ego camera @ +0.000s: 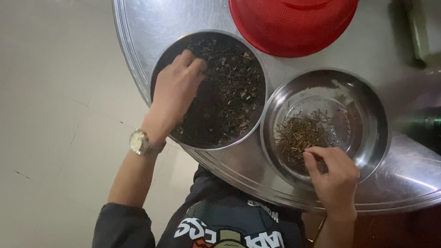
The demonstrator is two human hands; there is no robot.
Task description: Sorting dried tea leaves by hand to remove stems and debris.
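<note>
A large round steel tray point(130, 50) carried a red colander point(290, 17) and two steel bowls. The left hand point(176, 90), watch point(142, 143) at its wrist, reached palm-down into the bowl of dark dried leaves point(231, 95), fingers curled loosely among them. The right hand point(334, 175) pinched brown stems point(297, 134) in the second bowl point(372, 117).

Two bowls point(208, 89) point(326, 126) side by side on a round tray point(132, 34), a colander point(290, 17) behind them
</note>
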